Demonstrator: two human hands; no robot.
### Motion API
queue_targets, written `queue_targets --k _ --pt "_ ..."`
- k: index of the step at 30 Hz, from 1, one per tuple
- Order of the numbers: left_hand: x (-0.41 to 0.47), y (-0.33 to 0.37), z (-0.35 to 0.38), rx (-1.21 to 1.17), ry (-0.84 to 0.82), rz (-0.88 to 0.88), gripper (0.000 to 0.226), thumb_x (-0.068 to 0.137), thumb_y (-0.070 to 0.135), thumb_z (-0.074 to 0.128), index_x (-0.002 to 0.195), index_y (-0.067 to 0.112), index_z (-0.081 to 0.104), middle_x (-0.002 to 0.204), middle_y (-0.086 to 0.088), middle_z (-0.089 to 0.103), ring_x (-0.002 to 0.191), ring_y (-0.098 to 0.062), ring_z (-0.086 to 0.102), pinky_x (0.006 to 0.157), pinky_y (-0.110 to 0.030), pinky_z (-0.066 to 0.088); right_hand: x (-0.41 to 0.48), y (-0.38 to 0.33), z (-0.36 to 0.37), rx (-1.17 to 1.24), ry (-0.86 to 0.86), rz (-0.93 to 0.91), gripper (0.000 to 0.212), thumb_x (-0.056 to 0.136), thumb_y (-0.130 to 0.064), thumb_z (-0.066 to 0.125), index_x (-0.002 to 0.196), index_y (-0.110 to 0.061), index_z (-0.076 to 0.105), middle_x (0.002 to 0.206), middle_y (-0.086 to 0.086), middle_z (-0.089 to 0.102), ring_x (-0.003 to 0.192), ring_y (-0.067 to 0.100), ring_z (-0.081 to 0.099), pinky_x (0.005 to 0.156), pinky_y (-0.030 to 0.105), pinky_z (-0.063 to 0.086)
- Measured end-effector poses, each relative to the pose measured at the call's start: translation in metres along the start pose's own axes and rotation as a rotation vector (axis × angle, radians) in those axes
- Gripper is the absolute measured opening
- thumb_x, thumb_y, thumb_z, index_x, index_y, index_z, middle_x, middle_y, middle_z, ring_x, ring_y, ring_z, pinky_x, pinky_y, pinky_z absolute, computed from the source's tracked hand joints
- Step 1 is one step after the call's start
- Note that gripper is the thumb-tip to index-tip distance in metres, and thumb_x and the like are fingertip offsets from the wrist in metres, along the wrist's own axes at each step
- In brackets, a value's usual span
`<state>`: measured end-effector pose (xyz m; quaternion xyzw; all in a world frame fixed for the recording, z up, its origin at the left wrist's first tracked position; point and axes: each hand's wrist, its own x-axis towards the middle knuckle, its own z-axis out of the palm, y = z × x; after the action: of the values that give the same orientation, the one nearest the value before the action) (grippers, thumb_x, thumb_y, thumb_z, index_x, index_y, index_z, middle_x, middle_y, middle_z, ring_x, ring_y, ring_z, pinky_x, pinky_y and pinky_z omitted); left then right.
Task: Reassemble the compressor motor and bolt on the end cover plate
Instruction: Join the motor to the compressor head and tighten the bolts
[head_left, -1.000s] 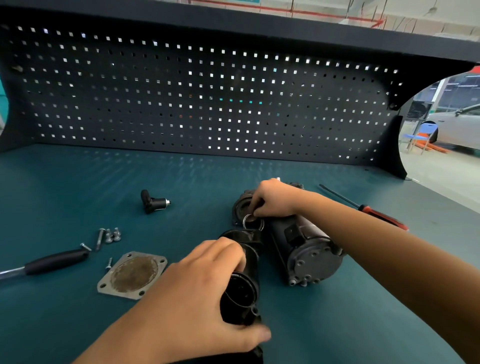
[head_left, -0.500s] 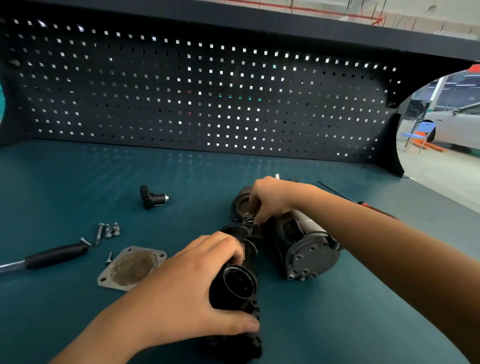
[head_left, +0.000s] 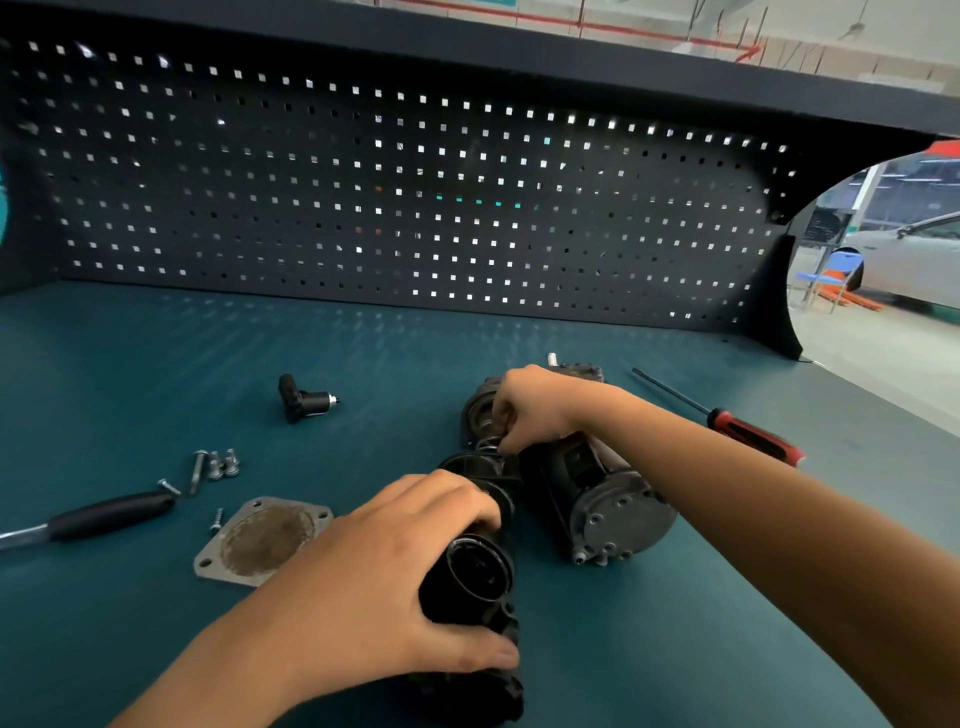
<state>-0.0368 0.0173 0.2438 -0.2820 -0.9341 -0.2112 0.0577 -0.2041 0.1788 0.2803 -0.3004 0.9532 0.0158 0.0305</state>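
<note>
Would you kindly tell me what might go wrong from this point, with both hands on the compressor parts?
The right hand pinches what looks like a small metal ring between the black housing and the motor; it might slip into that gap. The left hand grips the housing alone, so it may twist out of line. The loose screws lie unsecured beside the black-handled tool and could scatter if bumped.

The desk (head_left: 156, 364) is showing plain teal, the pegboard (head_left: 311, 182) along its far edge dark grey with a grid of square holes. The silver plate (head_left: 262, 540) is showing a brown round patch, and the screwdriver (head_left: 727, 422) is showing a red-and-black handle.
</note>
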Motion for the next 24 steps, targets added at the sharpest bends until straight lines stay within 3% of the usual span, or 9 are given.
queue_targets --k 4,7,10,13,15,17,21,24 --pt "0.000 -0.002 0.000 0.022 -0.017 0.020 0.065 0.054 0.085 0.044 0.110 0.056 0.028 0.127 0.042 0.012 0.121 0.022 0.011 0.096 -0.012 0.033 -0.002 0.010 0.001 0.094 0.089 0.007 0.021 0.080 -0.019 0.068 0.098 -0.008 0.072 0.093 0.007 0.069 0.082 0.019 0.057 0.085 0.031 0.044" --pt "0.000 -0.003 0.000 0.027 -0.008 0.021 0.067 0.053 0.087 0.041 0.110 0.054 0.031 0.127 0.043 0.012 0.122 0.021 0.012 0.097 -0.015 0.035 0.001 0.015 0.000 0.101 0.140 0.034 0.023 0.082 -0.017 0.064 0.103 -0.010 0.071 0.097 0.008 0.069 0.089 0.022 0.059 0.079 0.025 0.041" --pt "0.000 -0.002 0.000 0.011 -0.015 0.010 0.064 0.052 0.087 0.040 0.106 0.055 0.035 0.126 0.043 0.013 0.122 0.020 0.013 0.098 -0.018 0.036 0.002 0.021 0.001 0.104 0.163 0.026 0.023 0.083 -0.019 0.065 0.103 -0.011 0.071 0.097 0.006 0.069 0.083 0.017 0.053 0.077 0.022 0.035" --pt "-0.001 0.002 0.001 -0.011 -0.020 -0.023 0.061 0.050 0.087 0.043 0.104 0.062 0.029 0.128 0.046 0.008 0.119 0.024 0.011 0.092 -0.012 0.034 0.000 0.025 0.002 0.111 0.189 0.003 0.019 0.081 -0.021 0.069 0.096 -0.010 0.072 0.093 0.005 0.069 0.078 0.013 0.050 0.072 0.022 0.038" --pt "-0.003 0.004 0.002 -0.057 -0.023 -0.083 0.071 0.047 0.085 0.048 0.110 0.065 0.021 0.130 0.050 -0.002 0.117 0.024 0.019 0.089 -0.011 0.032 -0.001 0.027 0.003 0.142 0.221 -0.010 0.015 0.079 -0.020 0.072 0.090 -0.010 0.073 0.090 0.005 0.070 0.077 0.013 0.052 0.070 0.022 0.038" --pt "-0.004 0.005 0.005 -0.119 -0.029 -0.144 0.075 0.044 0.083 0.051 0.111 0.065 0.023 0.129 0.055 -0.008 0.119 0.017 0.028 0.097 -0.019 0.033 -0.002 0.029 0.005 0.191 0.247 -0.016 0.014 0.078 -0.018 0.074 0.089 -0.009 0.074 0.089 0.005 0.071 0.077 0.012 0.055 0.067 0.018 0.035" --pt "0.003 0.007 0.016 -0.203 0.061 -0.148 0.062 0.048 0.077 0.056 0.102 0.057 0.034 0.126 0.060 0.006 0.117 0.031 0.020 0.100 -0.022 0.030 -0.002 0.031 0.007 0.253 0.252 -0.014 0.015 0.078 -0.016 0.074 0.092 -0.010 0.076 0.093 0.004 0.073 0.076 0.005 0.054 0.068 0.010 0.030" --pt "0.017 0.008 0.024 -0.266 0.110 -0.163 0.047 0.060 0.064 0.065 0.099 0.053 0.039 0.131 0.049 0.026 0.121 0.022 0.029 0.102 -0.019 0.031 -0.002 0.030 0.006 0.239 0.243 -0.011 0.016 0.079 -0.017 0.073 0.093 -0.011 0.076 0.095 0.004 0.073 0.081 0.008 0.058 0.078 0.015 0.031"
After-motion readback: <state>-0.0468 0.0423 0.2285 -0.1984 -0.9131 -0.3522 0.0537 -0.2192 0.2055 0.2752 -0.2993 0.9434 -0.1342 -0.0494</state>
